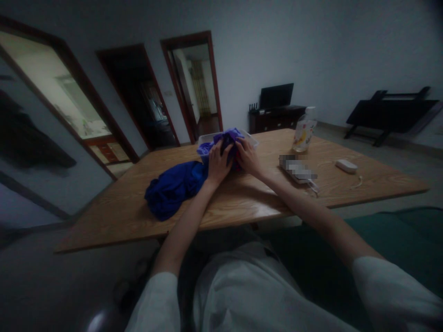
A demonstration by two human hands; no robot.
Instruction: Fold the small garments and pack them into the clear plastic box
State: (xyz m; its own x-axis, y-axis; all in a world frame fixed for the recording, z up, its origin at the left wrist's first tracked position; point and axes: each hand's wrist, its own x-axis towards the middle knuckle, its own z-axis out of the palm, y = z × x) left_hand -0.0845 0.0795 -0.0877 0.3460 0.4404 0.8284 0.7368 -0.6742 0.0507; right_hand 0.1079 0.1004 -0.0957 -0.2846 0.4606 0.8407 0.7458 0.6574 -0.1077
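Observation:
A bundle of purple cloth (229, 133) sits in a pale plastic container (252, 139) near the far edge of the table. My left hand (218, 162) grips the cloth from the left, its fingers bent over the top. On the opposite side my right hand (248, 157) is closed on the same bundle, fingertips pressed into it. Some dark folds and a bit of red fabric show between the hands. Dark blue cloth (175, 185) lies crumpled on the table left of my left forearm, touching the container's near side. My hands hide much of the container.
On the right of the wooden table (121, 216) stand a clear bottle (303, 131), a blurred-out flat object (296, 169) with a strap, and a small white device (346, 166) with a cord. A green seat (391, 240) lies to the right of my lap.

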